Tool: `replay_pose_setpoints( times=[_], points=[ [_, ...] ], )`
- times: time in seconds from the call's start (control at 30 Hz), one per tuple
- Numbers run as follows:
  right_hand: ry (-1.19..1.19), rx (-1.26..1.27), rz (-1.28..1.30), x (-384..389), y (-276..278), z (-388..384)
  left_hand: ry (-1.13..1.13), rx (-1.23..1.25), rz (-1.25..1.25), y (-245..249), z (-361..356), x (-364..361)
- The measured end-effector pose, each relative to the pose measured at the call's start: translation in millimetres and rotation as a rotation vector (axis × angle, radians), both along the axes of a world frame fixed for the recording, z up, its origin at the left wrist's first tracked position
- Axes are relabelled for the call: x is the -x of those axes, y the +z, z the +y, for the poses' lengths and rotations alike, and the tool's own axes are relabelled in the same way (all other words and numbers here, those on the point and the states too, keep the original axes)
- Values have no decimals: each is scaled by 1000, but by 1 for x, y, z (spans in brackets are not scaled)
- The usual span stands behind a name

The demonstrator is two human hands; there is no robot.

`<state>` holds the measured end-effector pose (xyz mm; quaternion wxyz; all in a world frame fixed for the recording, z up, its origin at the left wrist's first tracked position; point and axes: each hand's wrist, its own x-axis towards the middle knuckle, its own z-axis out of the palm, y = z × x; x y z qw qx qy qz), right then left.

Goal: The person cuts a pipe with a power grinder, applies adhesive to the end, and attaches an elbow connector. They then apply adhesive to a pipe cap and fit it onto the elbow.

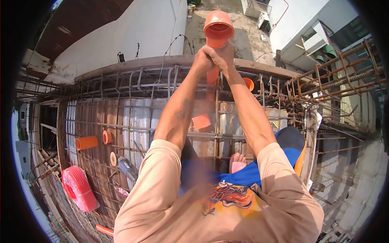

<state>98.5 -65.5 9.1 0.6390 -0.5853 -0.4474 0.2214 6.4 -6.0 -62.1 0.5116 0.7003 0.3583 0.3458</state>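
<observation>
Both arms stretch forward, away from my body. My left hand (204, 61) and my right hand (222, 56) are closed together around the neck of an orange plastic pipe elbow (219, 24). Its round open mouth faces back toward me. Below the hands, part of an orange pipe (212, 76) shows between my forearms; its lower end is blurred. How the elbow and this pipe meet is hidden by the fingers. Another orange pipe opening (249, 84) sits among the rebar right of my right forearm.
A rebar grid (133, 127) covers corrugated metal sheets, with a wooden board (133, 67) along the far edge. At left lie a short orange pipe (86, 142), an orange fitting (107, 137), an angle grinder (126, 168) and a pink hose coil (80, 188). A rebar cage (340, 77) juts in at right.
</observation>
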Motion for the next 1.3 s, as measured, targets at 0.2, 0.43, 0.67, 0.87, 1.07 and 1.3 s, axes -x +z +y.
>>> replay_pose_setpoints(
  times=[0.2,0.43,0.67,0.87,1.07,1.3],
  points=[
    [60,2,20,-3,-10,4,-79,-55,32,-6,6,6],
    [260,335,-347,-42,-93,-75,-491,-64,930,72,-62,44],
    [721,752,-753,-63,-99,-156,-759,-201,943,30,-93,57],
    [112,247,-219,-34,-68,-102,-425,-348,852,50,-88,43],
    [117,13,-106,-37,-18,-32,-493,-170,969,182,-118,80],
    [280,-58,-3,-21,-11,6,1,-379,832,219,-101,152]
  ],
)
